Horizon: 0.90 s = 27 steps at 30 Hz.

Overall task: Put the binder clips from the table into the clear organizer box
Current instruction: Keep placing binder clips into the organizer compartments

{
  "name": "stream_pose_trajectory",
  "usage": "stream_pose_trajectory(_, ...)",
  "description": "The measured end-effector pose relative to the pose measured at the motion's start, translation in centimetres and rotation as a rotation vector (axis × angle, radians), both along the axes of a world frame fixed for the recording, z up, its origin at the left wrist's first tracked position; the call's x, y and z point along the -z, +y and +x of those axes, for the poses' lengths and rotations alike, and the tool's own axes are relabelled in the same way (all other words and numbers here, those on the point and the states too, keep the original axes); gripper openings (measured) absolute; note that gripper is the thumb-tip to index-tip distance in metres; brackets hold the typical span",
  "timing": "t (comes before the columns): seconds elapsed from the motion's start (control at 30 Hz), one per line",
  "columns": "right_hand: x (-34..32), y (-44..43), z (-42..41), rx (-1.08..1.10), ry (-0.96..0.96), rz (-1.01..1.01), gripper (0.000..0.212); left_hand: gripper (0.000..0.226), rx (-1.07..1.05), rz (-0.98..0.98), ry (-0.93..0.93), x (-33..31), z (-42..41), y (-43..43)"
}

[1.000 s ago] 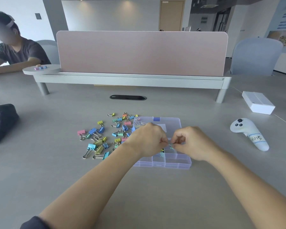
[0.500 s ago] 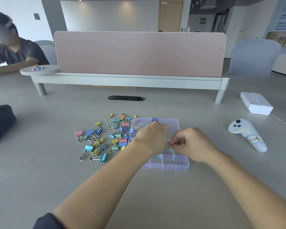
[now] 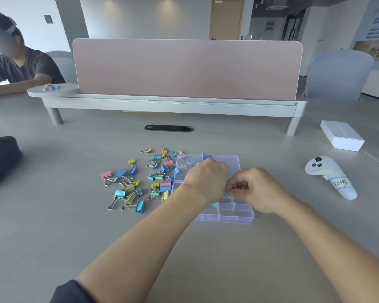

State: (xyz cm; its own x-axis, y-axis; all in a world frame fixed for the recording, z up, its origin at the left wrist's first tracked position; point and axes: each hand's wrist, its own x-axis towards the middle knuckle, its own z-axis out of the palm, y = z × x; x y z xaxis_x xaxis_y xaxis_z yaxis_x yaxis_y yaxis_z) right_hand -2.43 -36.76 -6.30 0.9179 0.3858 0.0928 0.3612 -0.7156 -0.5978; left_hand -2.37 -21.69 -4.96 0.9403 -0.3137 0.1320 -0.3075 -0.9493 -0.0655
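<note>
A clear organizer box (image 3: 236, 216) with small compartments lies on the grey table, partly hidden by both hands. Several coloured binder clips (image 3: 138, 185) are scattered on the table to its left, and a few lie inside the box's far-left compartment. My left hand (image 3: 206, 180) hovers over the box with fingers curled down; what it holds is hidden. My right hand (image 3: 256, 190) is over the box's right side and pinches a small teal binder clip (image 3: 228, 195) between thumb and fingers, close to my left hand.
A white controller (image 3: 330, 176) with a label lies right of the box, a white box (image 3: 341, 138) beyond it. A dark bag (image 3: 0, 160) sits at the left edge. A pink divider (image 3: 186, 68) on a raised shelf crosses the table; a person sits far left.
My left hand has shifted slightly away from me over the box. My right hand stays beside it, still pinching a clip. The view has drifted a little.
</note>
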Motion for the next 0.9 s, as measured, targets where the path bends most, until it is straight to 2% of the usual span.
stream_pose_trajectory(0.07,-0.1,0.0,0.0,-0.002,0.000,0.010,0.027,0.010,-0.005,0.011,-0.010,-0.2,-0.2,-0.2)
stream_pose_trajectory(0.13,-0.2,0.0,0.0,0.005,0.003,0.013,0.026,0.024,-0.030,0.002,-0.011,-0.2,-0.1,-0.3)
stream_pose_trajectory(0.3,-0.1,-0.1,0.2,0.020,0.001,0.023,0.033,0.042,-0.046,-0.081,0.104,-0.9,0.1,-0.2)
stream_pose_trajectory(0.4,-0.1,0.0,0.1,0.019,0.000,0.015,0.035,0.035,-0.029,-0.130,0.153,-0.9,0.5,-0.1)
stream_pose_trajectory(0.53,0.0,-0.1,0.1,0.025,-0.012,0.002,0.035,0.050,-0.012,-0.094,0.167,-0.3,1.2,0.0)
stream_pose_trajectory(0.77,-0.1,-0.8,-0.1,-0.063,-0.046,-0.106,0.015,0.046,0.020,-0.070,0.124,0.3,1.4,0.0)
stream_pose_trajectory(0.9,-0.1,-0.5,-0.3,-0.085,-0.073,-0.250,0.017,0.044,0.041,-0.062,0.097,0.4,1.1,0.3)
